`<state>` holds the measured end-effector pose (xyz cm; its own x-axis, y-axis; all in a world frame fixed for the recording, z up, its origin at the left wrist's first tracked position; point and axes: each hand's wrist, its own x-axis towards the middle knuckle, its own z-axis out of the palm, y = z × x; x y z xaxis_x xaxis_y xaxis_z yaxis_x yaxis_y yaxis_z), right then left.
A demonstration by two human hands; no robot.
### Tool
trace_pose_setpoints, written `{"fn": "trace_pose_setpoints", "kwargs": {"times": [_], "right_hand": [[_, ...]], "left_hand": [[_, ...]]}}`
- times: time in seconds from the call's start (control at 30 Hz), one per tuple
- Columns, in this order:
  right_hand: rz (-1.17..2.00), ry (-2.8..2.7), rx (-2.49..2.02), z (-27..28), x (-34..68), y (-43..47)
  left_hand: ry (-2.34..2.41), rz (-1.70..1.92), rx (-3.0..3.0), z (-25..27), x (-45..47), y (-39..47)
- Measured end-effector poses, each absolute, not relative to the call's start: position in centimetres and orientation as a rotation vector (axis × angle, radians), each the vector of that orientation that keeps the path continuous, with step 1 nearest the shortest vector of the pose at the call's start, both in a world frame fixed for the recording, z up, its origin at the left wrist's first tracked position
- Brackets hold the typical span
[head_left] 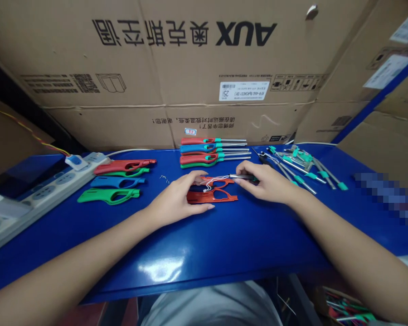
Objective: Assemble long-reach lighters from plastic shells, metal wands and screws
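Observation:
Two orange-red lighter handle halves (209, 197) lie on the blue table in front of me. My left hand (177, 195) is around their left end, thumb and fingers spread apart with the shells between them. My right hand (263, 180) is closed on a metal lighter tube (236, 176) at the right of the shells. White wires (211, 182) run from the tube leftward over the shells, toward my left fingertips. Something dark shows under my right fingers, mostly hidden. Small metal screws (166, 179) lie left of the shells.
Assembled lighters (199, 159) are stacked behind my hands. Red, green and blue handle shells (110, 195) lie at left, beside a white power strip (54, 185). Several metal tubes with green tips (302, 165) are heaped at right. A large cardboard box (190, 90) stands behind.

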<state>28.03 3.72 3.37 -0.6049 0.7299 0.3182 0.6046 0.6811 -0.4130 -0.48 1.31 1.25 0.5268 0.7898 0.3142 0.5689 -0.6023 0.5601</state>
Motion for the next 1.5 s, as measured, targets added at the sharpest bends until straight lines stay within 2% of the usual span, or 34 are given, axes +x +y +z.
{"fn": "trace_pose_setpoints", "kwargs": {"times": [0.27, 0.43, 0.53, 0.67, 0.83, 1.5], "right_hand": [[0.408, -2.510, -0.995, 3.4, 28.7, 4.4], [0.749, -2.550, -0.813, 4.0, 28.8, 4.0], [0.919, -2.547, -0.755, 4.3, 28.8, 3.9], [0.982, -2.566, -0.873, 4.3, 28.9, 4.0], [0.961, -2.557, -1.045, 3.8, 29.2, 4.3], [0.671, -2.740, -1.120, 4.1, 28.9, 4.4]], "left_hand": [[1.054, 1.021, 2.139, 0.5, 0.6, 0.3], [1.146, 1.181, 2.091, 0.9, 0.5, 0.7], [1.158, 1.150, 2.174, 1.0, 0.4, 1.0], [1.100, 1.011, 2.267, 0.6, 0.1, 1.2], [1.021, 0.971, 2.422, -0.1, -0.4, 1.7], [0.949, 0.935, 2.600, -0.7, 0.0, 1.7]]}}
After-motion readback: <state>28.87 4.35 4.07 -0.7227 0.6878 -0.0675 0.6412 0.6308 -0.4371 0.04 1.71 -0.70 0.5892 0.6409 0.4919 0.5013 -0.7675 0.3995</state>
